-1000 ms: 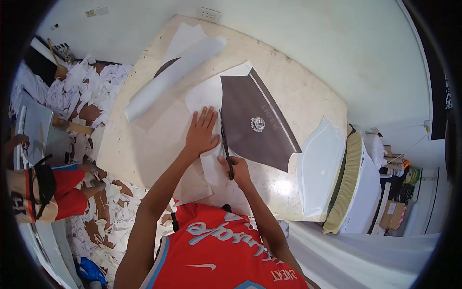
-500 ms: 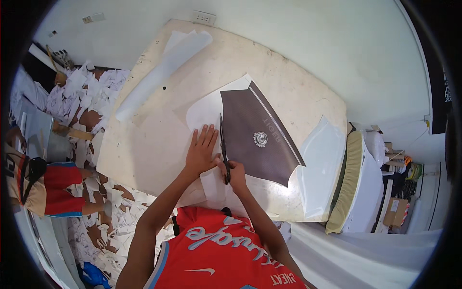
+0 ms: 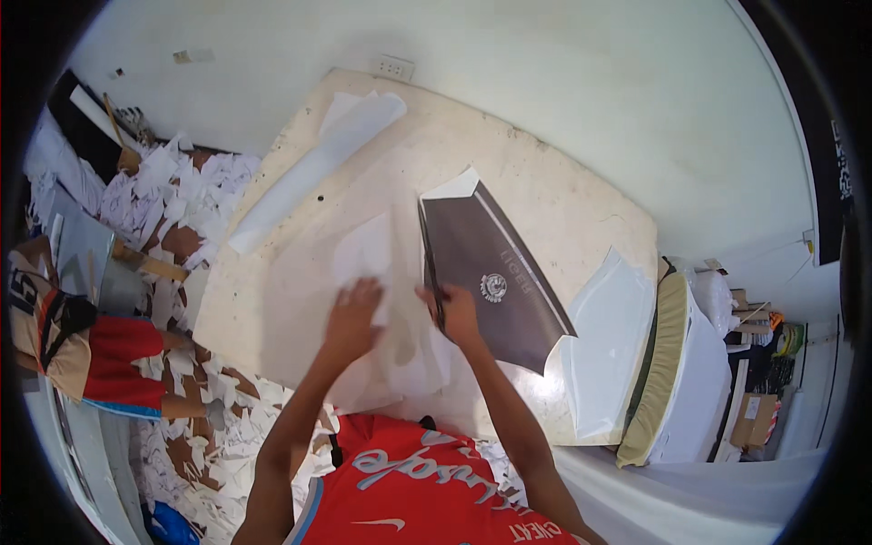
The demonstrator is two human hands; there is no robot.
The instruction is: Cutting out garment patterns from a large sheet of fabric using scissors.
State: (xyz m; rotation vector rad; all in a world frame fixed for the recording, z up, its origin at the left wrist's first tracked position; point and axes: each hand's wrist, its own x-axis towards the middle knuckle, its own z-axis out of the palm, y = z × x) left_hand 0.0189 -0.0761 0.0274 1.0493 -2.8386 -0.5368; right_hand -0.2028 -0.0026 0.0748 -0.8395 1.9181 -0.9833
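My right hand (image 3: 454, 313) grips dark scissors (image 3: 432, 263), whose blades point away from me along the left edge of a dark grey printed sheet (image 3: 481, 245). The printed sheet lies flat, tapers toward the right and has a white upper corner. To the left, my left hand (image 3: 352, 320) is palm down over a loose pale paper piece (image 3: 363, 250). Its fingers look stretched out, though motion smears them. The paper piece is blurred too, and a gap of table shows between it and the printed sheet.
A rolled translucent sheet (image 3: 318, 173) lies at the table's (image 3: 545, 182) far left. White cut sheets (image 3: 607, 345) lie at the right. Paper scraps (image 3: 195, 427) cover the floor at left, where another person (image 3: 82, 336) is. A cushion-like olive roll (image 3: 658, 368) borders the table's right side.
The pale piece has come away from the printed sheet and slid left with my left hand. My right hand and the scissors have moved slightly farther up the edge. The view has tilted a little.
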